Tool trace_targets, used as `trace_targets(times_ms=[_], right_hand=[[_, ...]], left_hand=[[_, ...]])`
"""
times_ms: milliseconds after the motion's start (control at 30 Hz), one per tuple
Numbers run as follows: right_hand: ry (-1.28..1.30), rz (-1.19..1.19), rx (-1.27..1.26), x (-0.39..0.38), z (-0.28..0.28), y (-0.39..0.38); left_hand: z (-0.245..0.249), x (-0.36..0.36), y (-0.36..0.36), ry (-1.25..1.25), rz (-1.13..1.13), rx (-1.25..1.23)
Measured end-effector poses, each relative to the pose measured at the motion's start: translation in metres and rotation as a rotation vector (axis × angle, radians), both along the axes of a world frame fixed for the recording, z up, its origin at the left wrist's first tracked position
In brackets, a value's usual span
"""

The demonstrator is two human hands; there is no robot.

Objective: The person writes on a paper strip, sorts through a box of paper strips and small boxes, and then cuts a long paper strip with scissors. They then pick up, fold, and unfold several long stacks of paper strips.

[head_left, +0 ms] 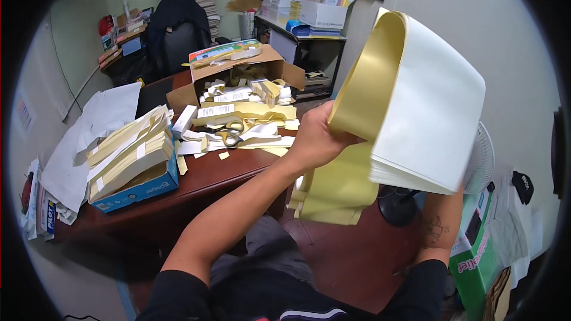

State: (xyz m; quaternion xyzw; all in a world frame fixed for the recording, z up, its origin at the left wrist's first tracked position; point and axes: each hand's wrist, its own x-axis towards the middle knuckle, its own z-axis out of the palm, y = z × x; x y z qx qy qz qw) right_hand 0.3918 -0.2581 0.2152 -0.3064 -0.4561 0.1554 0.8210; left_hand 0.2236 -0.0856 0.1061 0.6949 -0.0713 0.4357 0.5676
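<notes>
My left hand is closed around the edge of a stack of large sheets, with yellow and white faces. The white sheets bend over at the top and hang down on the right. A glossy yellow sheet curves along their inner side, and more yellow sheets droop below my left hand. The bent white sheets hide my right hand; only the right forearm shows beneath them. On the desk to the left, scissors with yellow-and-black handles lie among paper strips.
A blue box packed with bundled strips stands on the desk's left side. Behind the scissors, an open cardboard box holds paper offcuts. A white fan is partly behind the sheets. A green box stands at right.
</notes>
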Motion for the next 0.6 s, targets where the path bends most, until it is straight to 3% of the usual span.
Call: trace_targets(times_ms=[67,133,233,300,400,433,533,600], right_hand=[[-0.061,0.121,0.019,0.001,0.008,-0.002],[-0.118,0.218,0.012,0.002,0.015,-0.006],[-0.206,0.301,-0.022,0.001,0.016,-0.021],[-0.266,0.251,-0.098,-0.001,0.003,-0.036],[-0.353,0.100,-0.246,0.016,-0.022,-0.057],[-0.380,0.046,-0.296,0.025,-0.029,-0.063],[-0.504,0.053,-0.354,0.071,-0.043,-0.081],[-0.306,0.174,-0.322,0.089,-0.061,-0.088]], left_hand=[[0.005,0.002,0.007,0.015,-0.039,-0.058],[0.014,0.005,0.016,0.005,0.119,0.019],[0.031,0.012,0.038,-0.112,0.038,0.061],[0.042,0.015,0.049,-0.180,-0.053,0.088],[0.060,0.010,0.047,-0.217,0.032,0.221],[0.070,0.003,0.047,-0.287,0.155,0.478],[0.088,-0.010,0.039,-0.363,0.286,0.884],[0.097,-0.014,0.033,-0.454,0.346,1.120]])
